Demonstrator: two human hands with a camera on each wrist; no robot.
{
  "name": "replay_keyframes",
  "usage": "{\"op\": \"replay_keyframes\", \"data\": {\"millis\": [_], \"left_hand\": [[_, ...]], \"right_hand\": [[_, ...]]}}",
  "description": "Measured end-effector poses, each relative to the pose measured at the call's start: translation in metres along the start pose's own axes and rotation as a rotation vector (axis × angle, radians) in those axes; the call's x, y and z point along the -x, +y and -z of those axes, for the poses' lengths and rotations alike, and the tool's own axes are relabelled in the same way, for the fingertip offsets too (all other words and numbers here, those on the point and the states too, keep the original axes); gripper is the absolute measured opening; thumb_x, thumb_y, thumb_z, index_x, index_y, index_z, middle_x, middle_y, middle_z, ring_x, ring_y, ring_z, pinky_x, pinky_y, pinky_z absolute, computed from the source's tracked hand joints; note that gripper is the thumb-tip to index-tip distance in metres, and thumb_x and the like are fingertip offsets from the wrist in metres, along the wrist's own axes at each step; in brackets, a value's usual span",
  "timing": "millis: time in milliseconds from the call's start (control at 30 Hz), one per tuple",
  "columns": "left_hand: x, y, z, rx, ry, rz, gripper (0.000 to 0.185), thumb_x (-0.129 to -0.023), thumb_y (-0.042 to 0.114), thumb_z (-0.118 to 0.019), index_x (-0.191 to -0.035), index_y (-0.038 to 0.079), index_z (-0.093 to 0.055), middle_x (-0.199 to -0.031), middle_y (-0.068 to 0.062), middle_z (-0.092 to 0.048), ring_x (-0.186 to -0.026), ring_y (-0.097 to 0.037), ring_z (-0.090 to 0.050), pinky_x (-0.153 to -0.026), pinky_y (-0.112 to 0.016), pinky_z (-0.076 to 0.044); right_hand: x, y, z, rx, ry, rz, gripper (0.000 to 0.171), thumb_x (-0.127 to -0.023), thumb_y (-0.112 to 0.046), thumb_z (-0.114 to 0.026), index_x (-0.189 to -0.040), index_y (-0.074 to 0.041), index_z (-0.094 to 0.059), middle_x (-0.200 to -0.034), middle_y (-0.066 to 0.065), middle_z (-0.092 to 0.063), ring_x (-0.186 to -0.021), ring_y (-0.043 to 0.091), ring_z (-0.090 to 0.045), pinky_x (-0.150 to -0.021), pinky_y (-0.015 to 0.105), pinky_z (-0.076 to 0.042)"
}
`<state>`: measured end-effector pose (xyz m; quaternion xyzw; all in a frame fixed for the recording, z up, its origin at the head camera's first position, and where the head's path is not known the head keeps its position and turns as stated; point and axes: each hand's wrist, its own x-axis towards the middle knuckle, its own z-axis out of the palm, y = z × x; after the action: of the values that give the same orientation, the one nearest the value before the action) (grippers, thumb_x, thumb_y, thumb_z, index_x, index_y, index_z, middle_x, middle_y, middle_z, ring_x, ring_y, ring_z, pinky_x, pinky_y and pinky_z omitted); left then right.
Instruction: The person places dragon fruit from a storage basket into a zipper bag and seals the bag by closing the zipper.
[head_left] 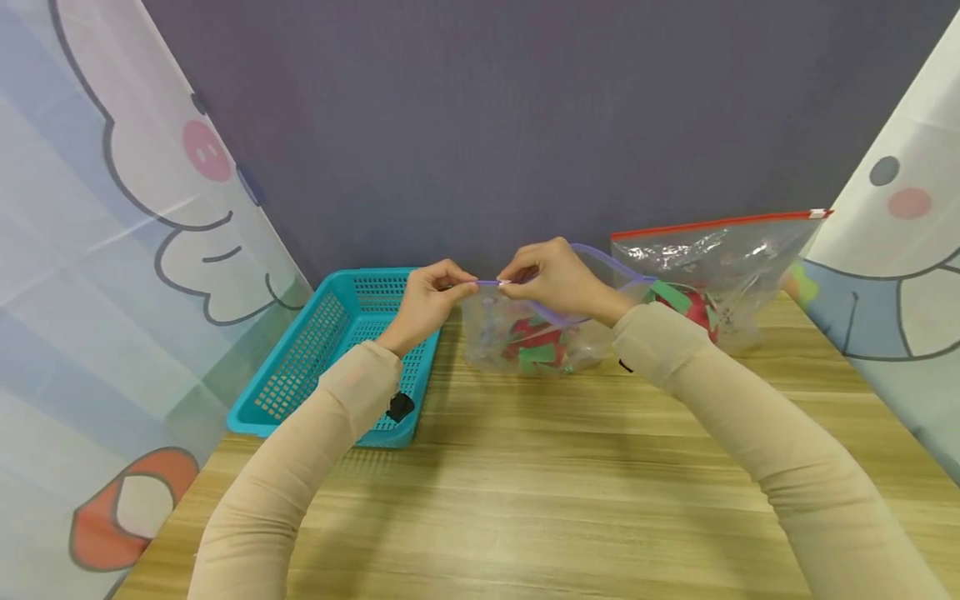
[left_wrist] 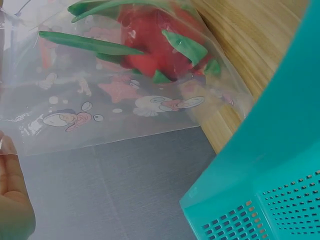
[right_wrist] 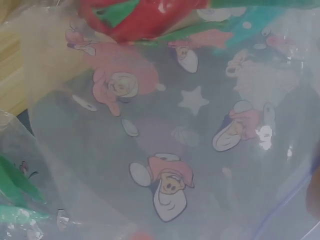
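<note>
Left hand [head_left: 431,293], right hand [head_left: 551,279]: fingers pinched on purple-zip bag [head_left: 525,337] top

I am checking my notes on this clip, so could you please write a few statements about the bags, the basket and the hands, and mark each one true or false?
1. Both hands pinch the purple zip strip of the clear bag. True: the left hand and the right hand meet at the top of the purple-zip bag.
2. The held bag is empty. False: it holds a red fruit with green tips.
3. The teal basket sits to the right of the held bag. False: it sits to its left, on the wooden table.
4. A second bag with a red zip stands behind the right forearm. True.
5. The second bag lies in the basket. False: it rests on the table.
</note>
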<state>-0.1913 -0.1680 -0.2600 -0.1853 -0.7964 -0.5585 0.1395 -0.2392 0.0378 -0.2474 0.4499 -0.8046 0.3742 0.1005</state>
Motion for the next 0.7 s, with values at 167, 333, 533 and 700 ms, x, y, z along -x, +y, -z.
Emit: {"op": "replay_keyframes", "data": {"millis": [167, 333, 533, 700], "left_hand": [[0.002, 0.000, 0.001, -0.015, -0.005, 0.005, 0.009, -0.084, 0.006, -0.065, -0.087, -0.003, -0.066, -0.069, -0.004, -0.067, -0.043, -0.009, -0.026, -0.045, -0.022, -0.025], [0.003, -0.003, 0.002, -0.017, -0.006, 0.012, 0.012, -0.084, 0.006, -0.065, -0.089, -0.004, -0.065, -0.067, 0.007, -0.065, -0.044, -0.008, -0.027, -0.045, -0.022, -0.027], [-0.002, -0.019, 0.003, -0.002, 0.012, 0.014, 0.007, -0.084, 0.005, -0.065, -0.087, -0.001, -0.067, -0.083, -0.026, -0.065, -0.042, -0.008, -0.027, -0.042, -0.022, -0.025], [-0.007, -0.028, 0.003, -0.015, 0.024, 0.001, 0.003, -0.083, 0.007, -0.066, -0.084, 0.008, -0.069, -0.081, -0.017, -0.068, -0.043, -0.009, -0.028, -0.042, -0.022, -0.025]], "right_hand": [[0.001, 0.004, 0.001, -0.062, -0.015, -0.026, 0.011, -0.080, -0.011, -0.071, -0.087, -0.003, -0.073, -0.084, 0.006, -0.069, -0.074, 0.016, -0.064, -0.070, 0.029, -0.054], [0.001, 0.005, 0.002, -0.064, -0.030, -0.029, 0.011, -0.081, -0.013, -0.070, -0.087, -0.003, -0.073, -0.083, 0.007, -0.069, -0.072, 0.015, -0.064, -0.068, 0.028, -0.054], [0.000, 0.006, 0.006, -0.035, -0.058, -0.027, 0.011, -0.080, -0.011, -0.071, -0.087, -0.003, -0.073, -0.083, 0.006, -0.069, -0.071, 0.014, -0.065, -0.067, 0.024, -0.054], [-0.001, 0.007, 0.011, 0.001, -0.059, -0.047, 0.008, -0.078, -0.009, -0.072, -0.084, -0.004, -0.073, -0.081, 0.005, -0.069, -0.069, 0.013, -0.064, -0.064, 0.023, -0.054]]}}
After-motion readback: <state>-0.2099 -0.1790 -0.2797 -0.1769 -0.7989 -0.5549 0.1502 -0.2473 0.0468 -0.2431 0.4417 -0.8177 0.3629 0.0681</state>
